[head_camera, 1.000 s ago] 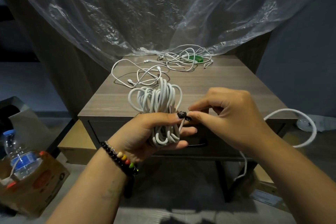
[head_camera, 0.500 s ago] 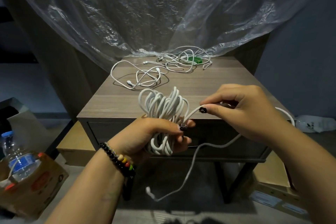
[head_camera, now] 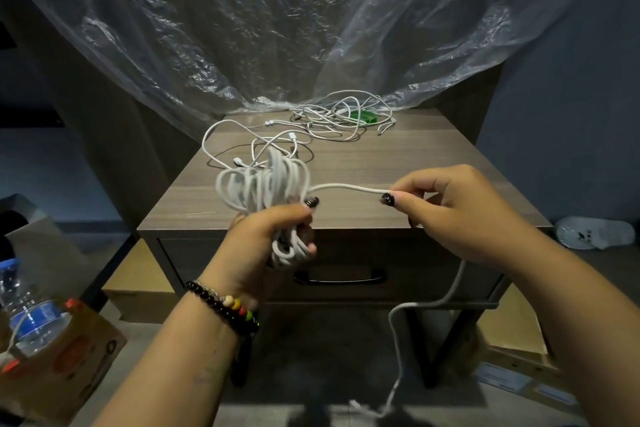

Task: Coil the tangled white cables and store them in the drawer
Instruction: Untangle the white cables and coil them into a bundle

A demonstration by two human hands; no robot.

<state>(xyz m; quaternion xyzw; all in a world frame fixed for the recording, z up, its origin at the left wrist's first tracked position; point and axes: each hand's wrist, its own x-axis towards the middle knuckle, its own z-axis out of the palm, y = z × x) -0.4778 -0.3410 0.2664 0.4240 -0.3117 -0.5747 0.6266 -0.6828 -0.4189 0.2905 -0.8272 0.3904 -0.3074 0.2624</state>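
Left hand: the left hand (head_camera: 266, 239) is wrapped round the waist of the coiled bundle (head_camera: 266, 184), loops fanning out above the fist and a few tails showing below it.
Right hand: the right hand (head_camera: 446, 208) pinches the free strand (head_camera: 346, 187) between thumb and forefinger, held out to the side of the bundle; the hands are apart, joined only by that strand.
Loose tail: past the right hand the cable drops in front of the table and trails down to its connector (head_camera: 355, 404) near the floor.
Other cables: two more tangles lie on the table top (head_camera: 415, 163), a nearer loose one (head_camera: 249, 146) and a denser far one (head_camera: 341, 116) over a green object (head_camera: 363, 116) (what it is, I cannot tell).
Drawer: the drawer (head_camera: 433, 267) below looks closed, handle (head_camera: 338, 277) untouched.
Handling, judged: light, limp and springy; loops would likely fan open if the fist eased, so hold at the waist and feed the tail with light tension.
Step, judged: winding the last length on (the tail seems short).
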